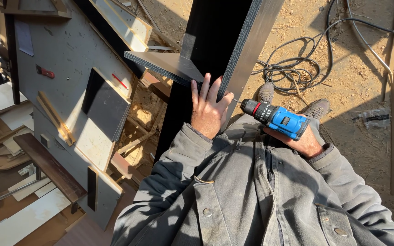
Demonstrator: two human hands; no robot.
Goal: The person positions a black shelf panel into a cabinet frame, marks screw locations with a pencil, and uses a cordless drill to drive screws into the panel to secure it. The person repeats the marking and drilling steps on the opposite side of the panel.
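Left hand (208, 109) pressing flat, fingers extended and open, against the upright dark panel (215, 41), fingertips just below the horizontal shelf board (165, 64). Right hand (304, 141) gripping closed around the blue cordless drill (277, 118), bit touching the panel edge just beside the left fingers.

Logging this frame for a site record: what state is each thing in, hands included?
Left hand: flat, pressed against the dark panel.
Right hand: closed around the drill's grip.
Blue cordless drill: held level, bit tip at the panel's edge.
Dark panel: standing upright, a shelf board meeting it at a right angle.
Black cable: lying loosely coiled on the sawdust floor.
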